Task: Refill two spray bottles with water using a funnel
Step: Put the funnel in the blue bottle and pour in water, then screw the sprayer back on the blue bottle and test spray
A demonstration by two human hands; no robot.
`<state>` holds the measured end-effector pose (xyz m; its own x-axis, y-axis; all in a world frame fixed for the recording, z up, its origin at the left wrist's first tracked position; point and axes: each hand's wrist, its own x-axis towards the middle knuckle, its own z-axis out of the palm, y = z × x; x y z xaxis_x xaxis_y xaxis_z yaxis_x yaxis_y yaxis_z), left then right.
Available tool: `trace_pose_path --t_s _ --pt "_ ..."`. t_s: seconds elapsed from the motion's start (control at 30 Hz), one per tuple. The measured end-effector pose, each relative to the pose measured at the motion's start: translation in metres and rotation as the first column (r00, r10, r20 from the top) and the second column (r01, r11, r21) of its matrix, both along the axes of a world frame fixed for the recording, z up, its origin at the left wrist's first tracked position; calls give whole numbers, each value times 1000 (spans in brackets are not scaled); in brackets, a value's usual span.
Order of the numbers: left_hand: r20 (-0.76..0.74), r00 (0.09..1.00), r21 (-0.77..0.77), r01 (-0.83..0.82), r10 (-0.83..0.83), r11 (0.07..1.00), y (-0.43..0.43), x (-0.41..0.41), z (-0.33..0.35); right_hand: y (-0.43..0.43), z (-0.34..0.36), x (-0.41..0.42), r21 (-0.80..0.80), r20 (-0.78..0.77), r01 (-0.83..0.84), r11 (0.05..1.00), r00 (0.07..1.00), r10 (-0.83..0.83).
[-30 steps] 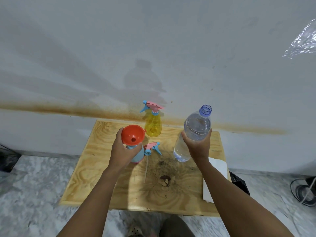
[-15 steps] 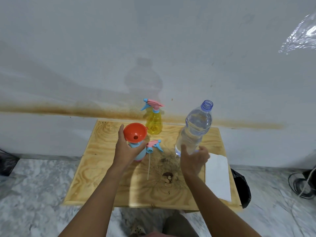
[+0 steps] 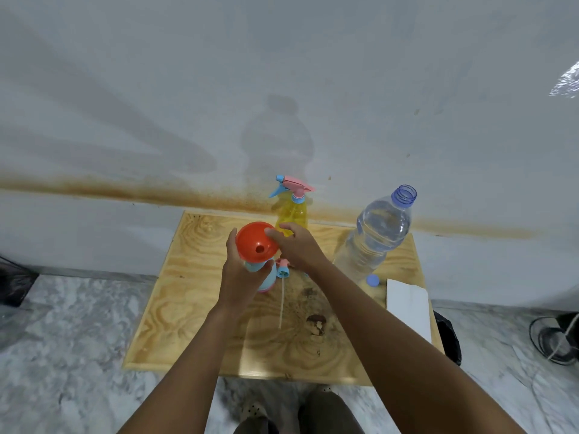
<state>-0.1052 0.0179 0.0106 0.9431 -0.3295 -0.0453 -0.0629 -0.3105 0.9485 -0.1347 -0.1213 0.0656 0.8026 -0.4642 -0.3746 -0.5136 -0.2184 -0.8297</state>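
1. The left grip (image 3: 242, 277) wraps round the blue spray bottle (image 3: 268, 278), just under the funnel (image 3: 254, 241).
2. The right grip (image 3: 299, 250) pinches the funnel's rim.
3. The water bottle (image 3: 376, 233) stands open, right of the funnel.

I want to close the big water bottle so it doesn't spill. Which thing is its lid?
Find the pale plywood table against the wall, then the tall clear plastic water bottle standing open on its right side. By the bottle's foot, next to the white paper sheet, lies the small round blue plastic cap: a flat little disc, with no trigger or tube.
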Motion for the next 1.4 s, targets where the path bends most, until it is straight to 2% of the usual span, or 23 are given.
trace_pose_path --t_s 0.1,0.27,0.4,0.47,0.57,0.67,0.77,0.9,1.07,1.27,1.4 --pt "57 998 24 -15 13 1000 0 0 -1 -3 1 7 -64 32 -61 996 997 64" --pt "19 999 19 -34 33 999 1 5 -8 -11 3 7 -204 31 -62 977 997 70" --pt "136 991 117 -7 -9 993 3 11 -18 -17 11 7 -196 83 -45 980 995 63" --pt "149 989 120 6 -24 993 3 12 -20 -19 17 3 -167 125 -40 985 990 62" --pt "136 990 109 19 -34 994 4 13 -20 -21 20 -7 -175 204 -2 985 978 38" --pt "165 985 125 31 -51 992 4 13 -20 -22 14 -28 -276 323 76 958 946 18" --pt "136 990 104 28 -42 994 4 13 -19 -25 -2 -57 -310 367 144 940 930 -21" --pt "104 994 91 19 -29 996 3 14 -19 -27 -34 -94 -318 350 271 909 924 -153" --pt "93 995 83 25 -33 996 3 16 -21 -27 -78 -117 -358 224 341 869 935 -275" --pt "54 998 52 25 -28 998 3 17 -23 -25 -109 -124 -483 124 264 835 965 -233" --pt "24 999 27 21 -22 999 3 15 -20 -26 -126 -128 -628 27 146 765 986 -166"
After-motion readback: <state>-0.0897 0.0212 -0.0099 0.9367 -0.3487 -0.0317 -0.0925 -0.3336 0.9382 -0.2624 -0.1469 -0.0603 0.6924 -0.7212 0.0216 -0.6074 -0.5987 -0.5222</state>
